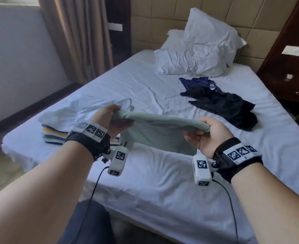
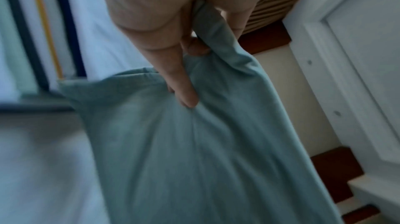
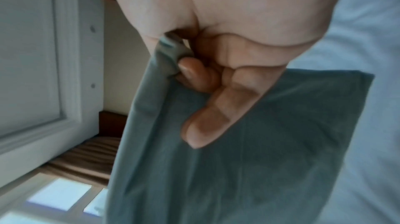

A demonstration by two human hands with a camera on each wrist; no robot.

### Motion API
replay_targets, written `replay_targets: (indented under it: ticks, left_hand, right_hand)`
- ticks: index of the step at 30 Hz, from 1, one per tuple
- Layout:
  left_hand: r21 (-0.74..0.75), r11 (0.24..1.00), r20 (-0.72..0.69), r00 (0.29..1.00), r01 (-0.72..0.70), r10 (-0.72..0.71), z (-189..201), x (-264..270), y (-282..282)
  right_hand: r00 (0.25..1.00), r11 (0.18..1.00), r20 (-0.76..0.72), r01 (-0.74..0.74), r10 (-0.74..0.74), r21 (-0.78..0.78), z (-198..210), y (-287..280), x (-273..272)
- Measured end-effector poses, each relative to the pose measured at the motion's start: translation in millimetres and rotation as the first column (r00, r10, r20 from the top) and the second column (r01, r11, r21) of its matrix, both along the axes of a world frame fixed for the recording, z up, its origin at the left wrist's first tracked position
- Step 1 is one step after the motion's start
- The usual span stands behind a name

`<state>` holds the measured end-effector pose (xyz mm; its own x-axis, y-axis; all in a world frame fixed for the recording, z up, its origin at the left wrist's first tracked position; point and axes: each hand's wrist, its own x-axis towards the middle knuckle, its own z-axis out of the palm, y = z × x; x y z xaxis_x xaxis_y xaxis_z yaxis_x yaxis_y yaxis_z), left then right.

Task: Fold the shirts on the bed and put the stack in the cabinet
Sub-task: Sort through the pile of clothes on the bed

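Observation:
A pale green shirt (image 1: 159,131) hangs folded between both hands above the bed. My left hand (image 1: 108,118) grips its left end, fingers curled round the cloth (image 2: 194,125). At the right end my right hand (image 1: 205,134) grips the fold, thumb on top, fingers underneath (image 3: 216,113). A stack of folded striped shirts (image 1: 55,136) lies on the bed at the left, under a loose white shirt (image 1: 85,110). Dark navy and black shirts (image 1: 221,101) lie crumpled at the far right of the mattress.
The bed (image 1: 154,182) has a rumpled white sheet, with white pillows (image 1: 198,48) against a padded headboard. A dark wooden nightstand (image 1: 289,59) stands at the right. Brown curtains (image 1: 78,32) hang at the back left. Cables trail from both wrist cameras.

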<state>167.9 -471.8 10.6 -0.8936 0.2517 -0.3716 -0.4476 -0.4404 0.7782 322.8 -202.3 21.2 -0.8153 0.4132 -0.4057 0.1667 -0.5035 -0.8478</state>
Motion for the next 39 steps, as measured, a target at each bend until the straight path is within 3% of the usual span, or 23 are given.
replay_targets:
  ticks: [6,9,12,14,17,20,23,27,33,36,37,39]
  left_hand:
    - [0.004,0.999,-0.297,0.954,-0.050,0.049,46,-91,-50]
    - [0.025,0.996,-0.342,0.935,-0.088,0.091,62,-133,-96]
    - [-0.055,0.978,-0.245,0.953,-0.200,0.181,31,-165,-152]
    - [-0.240,0.935,-0.116,0.964,-0.259,0.238,-13,-181,-188]
    - [-0.487,0.859,0.036,0.979,-0.158,0.201,-73,-192,-226]
    - [-0.448,0.880,0.018,0.983,-0.154,0.182,-97,-197,-242]
    - [-0.397,0.890,-0.039,0.973,-0.224,0.228,-95,-199,-248]
    - [-0.474,0.856,-0.048,0.977,-0.206,0.209,-91,-199,-253]
    - [-0.703,0.697,-0.076,0.989,-0.142,0.125,-79,-189,-250]
    - [-0.809,0.572,-0.110,0.991,-0.136,0.080,-73,-187,-250]
    - [-0.873,0.465,-0.140,0.989,-0.147,0.049,-70,-187,-249]
    - [-0.969,0.104,-0.232,0.969,-0.223,-0.081,-67,-187,-240]
  right_hand:
    - [0.986,0.993,-0.147,0.088,-0.077,0.072,44,-49,-111]
    - [0.980,0.997,-0.195,0.048,-0.036,0.059,48,-85,-157]
    - [0.991,0.994,-0.120,-0.046,0.057,0.096,15,-133,-196]
    - [0.990,0.980,0.002,-0.138,0.139,0.146,-25,-164,-213]
    - [0.954,0.933,0.217,-0.258,0.205,0.252,-88,-193,-221]
    - [0.940,0.910,0.284,-0.278,0.190,0.309,-112,-196,-219]
    - [0.944,0.891,0.279,-0.271,0.173,0.363,-104,-191,-218]
    - [0.925,0.823,0.327,-0.333,0.191,0.460,-96,-189,-212]
    - [0.875,0.744,0.432,-0.436,0.219,0.506,-99,-193,-199]
    - [0.876,0.748,0.425,-0.436,0.226,0.501,-94,-196,-196]
    - [0.875,0.744,0.424,-0.441,0.233,0.502,-92,-196,-195]
    - [0.863,0.674,0.448,-0.477,0.236,0.564,-91,-195,-195]
